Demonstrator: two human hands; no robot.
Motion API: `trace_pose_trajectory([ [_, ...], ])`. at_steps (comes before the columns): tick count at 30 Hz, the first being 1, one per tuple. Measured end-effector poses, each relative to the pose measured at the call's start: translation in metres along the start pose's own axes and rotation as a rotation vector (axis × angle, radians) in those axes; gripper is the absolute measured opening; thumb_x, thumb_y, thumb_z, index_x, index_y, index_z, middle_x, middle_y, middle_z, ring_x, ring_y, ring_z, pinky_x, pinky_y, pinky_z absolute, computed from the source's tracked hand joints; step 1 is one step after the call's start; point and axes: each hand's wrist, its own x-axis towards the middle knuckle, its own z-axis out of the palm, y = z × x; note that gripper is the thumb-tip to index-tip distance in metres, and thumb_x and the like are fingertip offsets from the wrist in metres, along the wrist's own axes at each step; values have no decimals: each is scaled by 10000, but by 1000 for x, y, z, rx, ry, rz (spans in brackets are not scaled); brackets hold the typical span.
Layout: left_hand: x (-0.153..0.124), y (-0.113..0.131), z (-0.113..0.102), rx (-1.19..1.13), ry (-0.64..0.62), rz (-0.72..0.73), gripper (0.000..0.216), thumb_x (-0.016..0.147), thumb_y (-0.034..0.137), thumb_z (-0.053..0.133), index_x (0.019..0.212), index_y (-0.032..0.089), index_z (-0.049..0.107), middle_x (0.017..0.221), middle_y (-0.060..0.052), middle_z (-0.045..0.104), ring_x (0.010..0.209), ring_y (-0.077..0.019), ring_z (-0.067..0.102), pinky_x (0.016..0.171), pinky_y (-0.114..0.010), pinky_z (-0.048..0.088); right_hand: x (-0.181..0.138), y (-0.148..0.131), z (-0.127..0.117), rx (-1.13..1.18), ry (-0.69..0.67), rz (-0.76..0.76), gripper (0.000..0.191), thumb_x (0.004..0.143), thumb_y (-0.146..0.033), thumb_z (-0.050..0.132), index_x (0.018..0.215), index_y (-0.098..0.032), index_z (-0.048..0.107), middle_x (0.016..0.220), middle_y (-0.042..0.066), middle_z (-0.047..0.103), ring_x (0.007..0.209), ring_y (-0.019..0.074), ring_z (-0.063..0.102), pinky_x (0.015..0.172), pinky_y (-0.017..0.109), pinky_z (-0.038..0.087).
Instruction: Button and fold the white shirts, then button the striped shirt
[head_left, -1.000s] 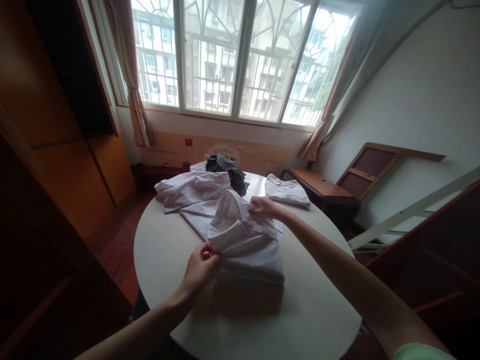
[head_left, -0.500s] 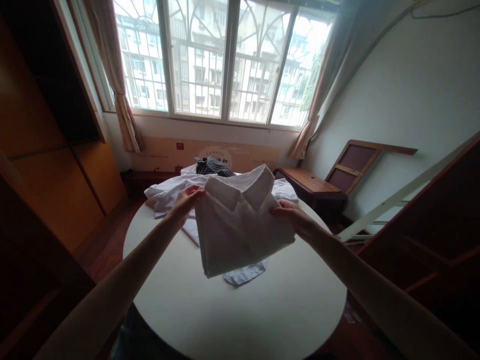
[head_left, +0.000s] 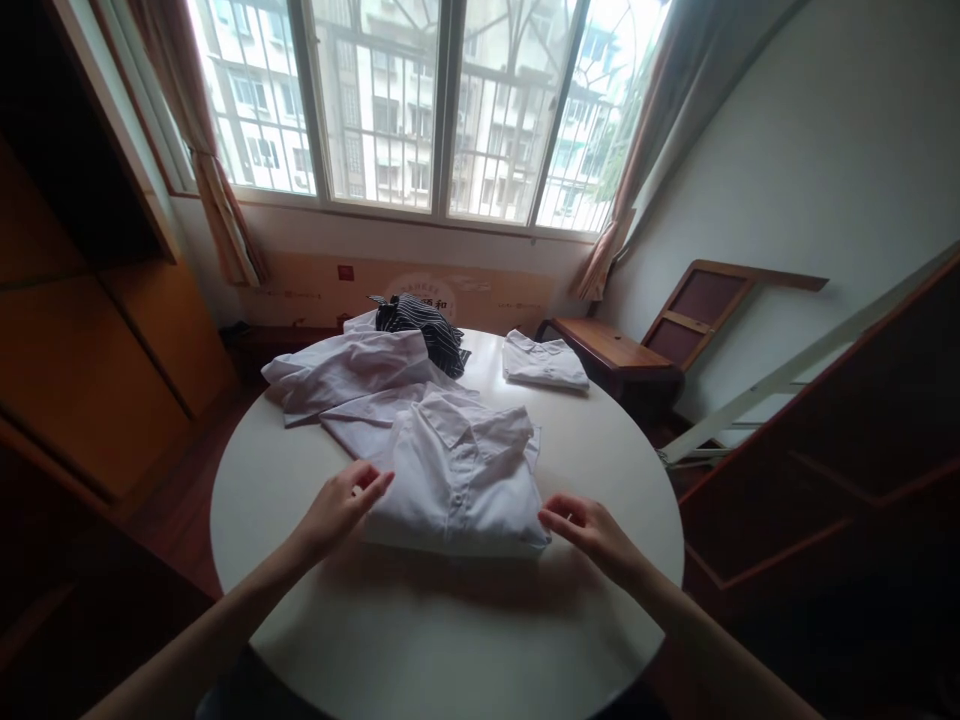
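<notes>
A white collared shirt (head_left: 461, 490), folded with its button front facing up, lies on the round white table (head_left: 450, 640). My left hand (head_left: 349, 505) hovers by its left side, thumb and fingers apart, holding nothing. By the shirt's lower right corner is my right hand (head_left: 585, 530), fingers loosely bent with a gap at the thumb. Its fingertips are very close to the fabric; whether they touch I cannot tell.
Behind the shirt, loose white garments (head_left: 360, 375) lie in a heap with a black striped cloth (head_left: 424, 330). Another folded white shirt (head_left: 546, 360) sits at the table's far right. Beyond stand a low wooden table (head_left: 615, 345) and a window (head_left: 442, 110).
The folded shirt, held up between both hands before, now lies on the table with its buttons up. Both hands have let go and moved lower. The far folded shirt is now fully visible.
</notes>
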Motion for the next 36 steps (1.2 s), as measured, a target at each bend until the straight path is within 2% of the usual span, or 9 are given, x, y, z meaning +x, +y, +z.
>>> trace_pose_trajectory([
  [7, -24, -10, 4, -165, -175, -116, 366, 694, 499, 506, 846, 167, 535, 712, -10, 554, 614, -149, 500, 553, -236, 395, -5, 2, 20, 45, 65, -33, 267, 698, -464, 561, 665, -199, 556, 758, 30, 551, 648, 150, 504, 597, 263, 407],
  [12, -24, -9, 5, -115, -165, -61, 336, 674, 499, 517, 653, 167, 560, 618, 2, 531, 586, -142, 468, 525, -215, 367, -1, -3, 22, -49, 80, -47, 184, 742, -388, 509, 701, -217, 565, 731, 20, 590, 716, 176, 534, 704, 292, 401],
  [17, -29, -4, 6, -140, -162, -102, 354, 695, 509, 482, 641, 165, 542, 603, 7, 525, 561, -132, 455, 500, -205, 352, 1, -3, 28, 17, 74, 22, 216, 752, -404, 464, 709, -209, 546, 725, 32, 621, 688, 188, 562, 635, 289, 413],
  [21, -26, -4, 5, -161, -150, -150, 361, 660, 517, 513, 590, 162, 523, 567, 13, 516, 547, -132, 453, 500, -209, 344, 8, 6, 24, 186, 11, 131, 283, 684, -465, 551, 729, -186, 541, 705, 34, 626, 663, 183, 576, 586, 279, 427],
  [26, 0, 4, -6, -261, -272, -144, 359, 632, 515, 542, 690, 168, 613, 676, -5, 601, 615, -156, 515, 548, -221, 372, 28, 9, 6, 466, -106, 285, 405, 632, -521, 598, 804, -157, 561, 691, 35, 621, 590, 134, 572, 536, 244, 443],
  [29, 29, 11, -4, -251, -219, -97, 352, 629, 509, 550, 662, 164, 609, 617, 6, 570, 578, -141, 492, 515, -212, 350, 46, 6, 2, 652, -46, 314, 300, 682, -436, 600, 795, -160, 577, 755, 52, 629, 610, 118, 580, 569, 231, 475],
  [31, 50, 12, 4, -247, -135, -121, 371, 623, 524, 540, 596, 155, 566, 495, 32, 472, 481, -113, 422, 460, -208, 304, 58, 3, 3, 752, -1, 338, 203, 695, -328, 612, 800, -157, 587, 788, 63, 637, 651, 126, 592, 611, 233, 492],
  [33, 68, 10, 14, -265, -24, -148, 371, 614, 520, 537, 561, 153, 521, 466, 45, 415, 449, -97, 373, 449, -208, 282, 71, 0, 5, 801, 25, 366, 148, 693, -240, 607, 807, -147, 592, 786, 67, 642, 667, 136, 597, 630, 243, 498],
  [36, 84, 2, 29, -281, 171, -98, 329, 652, 480, 499, 595, 157, 494, 545, 30, 457, 512, -107, 401, 495, -214, 307, 87, -6, 9, 804, 66, 354, 128, 699, -211, 582, 806, -144, 598, 756, 62, 646, 674, 155, 601, 654, 267, 498],
])
